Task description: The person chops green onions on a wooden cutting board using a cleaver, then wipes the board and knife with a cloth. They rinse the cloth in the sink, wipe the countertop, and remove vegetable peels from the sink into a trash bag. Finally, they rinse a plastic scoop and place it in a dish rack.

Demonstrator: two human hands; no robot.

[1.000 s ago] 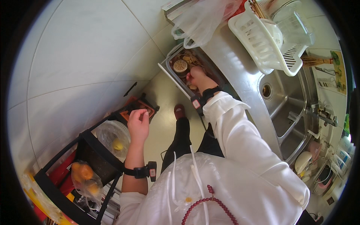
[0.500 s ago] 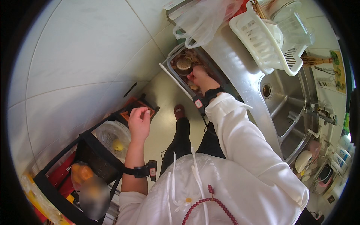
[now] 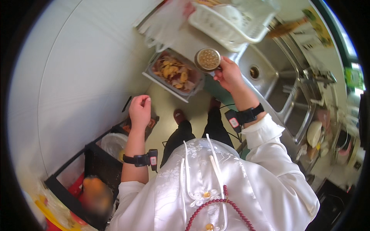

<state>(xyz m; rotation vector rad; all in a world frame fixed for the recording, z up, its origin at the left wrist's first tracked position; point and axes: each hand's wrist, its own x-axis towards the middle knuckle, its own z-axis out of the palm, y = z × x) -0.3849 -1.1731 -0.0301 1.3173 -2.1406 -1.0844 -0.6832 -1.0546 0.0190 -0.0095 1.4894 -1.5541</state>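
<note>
My right hand [image 3: 229, 75] grips a round metal sink strainer [image 3: 208, 59] by its edge, its perforated face turned up. The strainer is raised beside a grey bin [image 3: 197, 87], over the counter edge. Peelings and other food scraps [image 3: 172, 73] fill the bottom of that bin. My left hand [image 3: 140, 111] hovers near the tiled wall, fingers curled closed, with nothing visible in it. Black bands with small boxes circle both wrists.
A steel sink [image 3: 283, 94] with an uncovered drain hole [image 3: 254, 72] lies to the right. A white dish basket [image 3: 219, 25] and plastic bags [image 3: 163, 23] sit on the counter. Lower left, a black rack [image 3: 96, 161] holds produce.
My right hand has come up out of the bin and moved right, bringing the strainer with it. My left hand is raised slightly and more tightly curled. The view has shifted.
</note>
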